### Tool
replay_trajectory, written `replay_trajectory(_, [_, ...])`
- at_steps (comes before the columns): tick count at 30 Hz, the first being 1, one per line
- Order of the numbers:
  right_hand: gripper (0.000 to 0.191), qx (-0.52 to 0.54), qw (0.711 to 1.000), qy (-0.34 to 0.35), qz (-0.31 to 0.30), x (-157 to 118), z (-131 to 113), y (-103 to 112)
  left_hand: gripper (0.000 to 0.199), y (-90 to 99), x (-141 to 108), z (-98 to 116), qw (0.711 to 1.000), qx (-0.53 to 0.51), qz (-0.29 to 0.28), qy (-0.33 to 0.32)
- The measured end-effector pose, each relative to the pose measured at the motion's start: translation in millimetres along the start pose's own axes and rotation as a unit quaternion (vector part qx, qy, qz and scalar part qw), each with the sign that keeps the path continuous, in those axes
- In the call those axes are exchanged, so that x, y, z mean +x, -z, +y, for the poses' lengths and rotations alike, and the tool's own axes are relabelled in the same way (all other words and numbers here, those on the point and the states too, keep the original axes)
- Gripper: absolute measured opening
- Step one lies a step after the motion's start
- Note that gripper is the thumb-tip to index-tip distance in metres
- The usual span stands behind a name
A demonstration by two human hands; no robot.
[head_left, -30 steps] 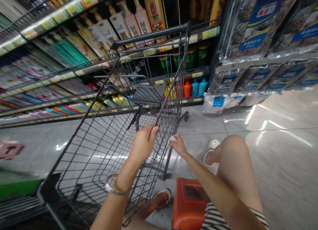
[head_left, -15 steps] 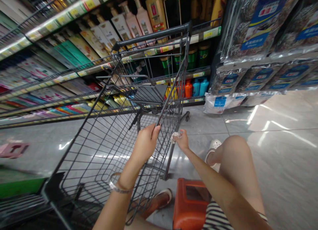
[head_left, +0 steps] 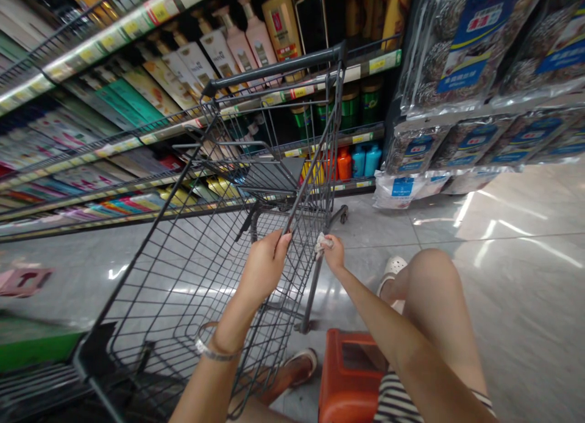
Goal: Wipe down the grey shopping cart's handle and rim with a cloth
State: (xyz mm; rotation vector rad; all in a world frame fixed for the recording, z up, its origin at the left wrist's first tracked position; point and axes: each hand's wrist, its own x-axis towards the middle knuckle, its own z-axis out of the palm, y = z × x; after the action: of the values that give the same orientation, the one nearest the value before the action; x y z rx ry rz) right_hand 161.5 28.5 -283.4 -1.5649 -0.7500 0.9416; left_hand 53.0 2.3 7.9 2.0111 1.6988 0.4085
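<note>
A dark grey wire shopping cart (head_left: 183, 270) stands in front of me, its handle bar toward the shelves. My left hand (head_left: 264, 266), with a silver bangle (head_left: 214, 350) on the wrist, is closed around the cart's near top rim. Lower and to the right, my right hand (head_left: 334, 251) pinches a crumpled whitish cloth (head_left: 322, 245) against or right beside the cart's slanted leg tube (head_left: 313, 289). Whether the cloth wraps round the tube I cannot tell. A grey flap (head_left: 274, 173) lies at the cart's handle end.
Shelves (head_left: 183, 115) of pump bottles run along the back. Packs of steel scourers (head_left: 475, 51) hang at the right. An orange stool (head_left: 350, 374) is beneath me, between my legs. A pink stool (head_left: 25, 281) stands on the floor at the left, near a green-edged object (head_left: 41, 350).
My right hand and the cloth have shifted slightly up along the leg tube, and the fingers are more curled in. My left hand keeps its hold on the rim. The view has shifted slightly.
</note>
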Motion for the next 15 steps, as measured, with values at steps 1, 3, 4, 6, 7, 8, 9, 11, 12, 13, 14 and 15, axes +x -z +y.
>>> replay_trajectory(1, [0.016,0.004,1.000,-0.002,-0.005,1.5,0.0,-1.2,0.037,0.2,0.1,0.1,1.000,0.002,0.001,0.001])
replay_trajectory(3, [0.016,0.013,1.000,-0.007,-0.017,2.4,0.8,-3.2,0.037,0.4,0.2,0.0,1.000,0.007,0.001,0.004])
replay_trajectory(4, [0.018,0.018,0.999,-0.012,-0.024,1.7,1.5,-4.0,0.037,0.5,0.1,-0.1,1.000,0.007,0.001,0.004])
replay_trajectory(6, [0.021,0.027,0.999,-0.022,-0.038,-1.3,3.0,-4.9,0.037,0.5,-0.1,-0.4,1.000,0.006,0.000,0.002])
replay_trajectory(7, [0.022,0.030,0.998,-0.027,-0.042,-3.3,3.6,-5.1,0.037,0.4,-0.2,-0.6,1.000,0.005,0.001,0.000])
replay_trajectory(8, [0.023,0.032,0.998,-0.031,-0.043,-5.3,3.9,-5.3,0.037,0.3,-0.3,-0.8,1.000,0.003,0.001,-0.002])
replay_trajectory(9, [0.024,0.034,0.998,-0.034,-0.041,-7.2,4.1,-5.4,0.036,0.2,-0.3,-1.0,1.000,0.003,0.003,-0.003])
replay_trajectory(11, [0.024,0.035,0.998,-0.039,-0.031,-11.1,3.6,-5.9,0.036,-0.2,-0.3,-1.5,1.000,0.003,0.006,-0.003])
replay_trajectory(12, [0.024,0.035,0.998,-0.043,-0.024,-13.1,3.1,-6.4,0.036,-0.4,-0.2,-1.9,1.000,0.005,0.007,-0.003])
replay_trajectory(13, [0.023,0.036,0.998,-0.048,-0.018,-15.4,2.6,-7.2,0.036,-0.6,-0.1,-2.2,1.000,0.008,0.008,-0.003])
replay_trajectory(14, [0.022,0.037,0.998,-0.054,-0.012,-18.0,2.0,-8.1,0.036,-0.7,-0.1,-2.5,1.000,0.011,0.008,-0.002])
replay_trajectory(15, [0.021,0.038,0.997,-0.061,-0.007,-21.2,1.5,-9.3,0.037,-0.7,-0.2,-2.7,1.000,0.014,0.009,-0.002])
